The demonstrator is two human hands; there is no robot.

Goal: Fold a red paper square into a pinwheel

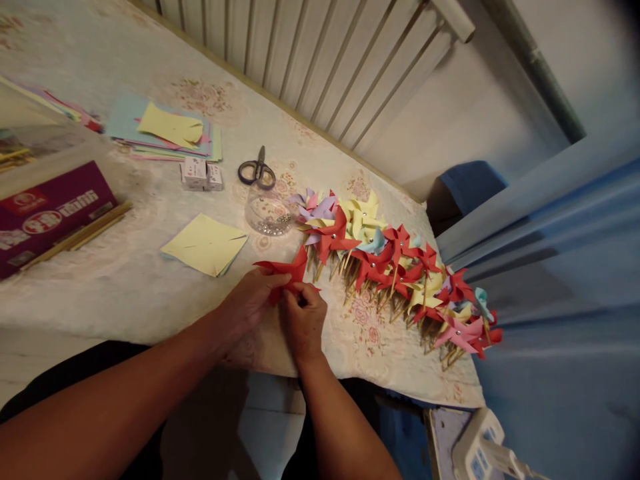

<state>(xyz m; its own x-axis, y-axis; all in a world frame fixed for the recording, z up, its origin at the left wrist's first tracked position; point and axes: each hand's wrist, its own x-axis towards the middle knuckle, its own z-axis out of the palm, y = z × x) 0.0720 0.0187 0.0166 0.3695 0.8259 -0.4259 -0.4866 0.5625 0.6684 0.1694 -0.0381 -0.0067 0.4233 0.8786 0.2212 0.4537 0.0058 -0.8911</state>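
Observation:
A red paper pinwheel (295, 267) is held between both hands near the table's front edge. My left hand (257, 293) grips its left side, thumb on top of the paper. The fingers of my right hand (305, 313) are pinched together at its lower right side; whether a small pin is between them is hidden. Just beyond lies a clear container (270, 213) with small shiny metal pieces inside. To the left rests a stack of cut yellow paper squares (205, 243). Many finished pinwheels (373, 263) on sticks lie in a row to the right.
Dark-handled scissors (257, 170) lie behind the container. Small white boxes (195, 173) sit before a pile of coloured paper (123, 123). A purple box (55, 213) and wooden sticks (75, 240) are at far left. A radiator (280, 53) borders the back; a blue curtain (560, 280) hangs at right.

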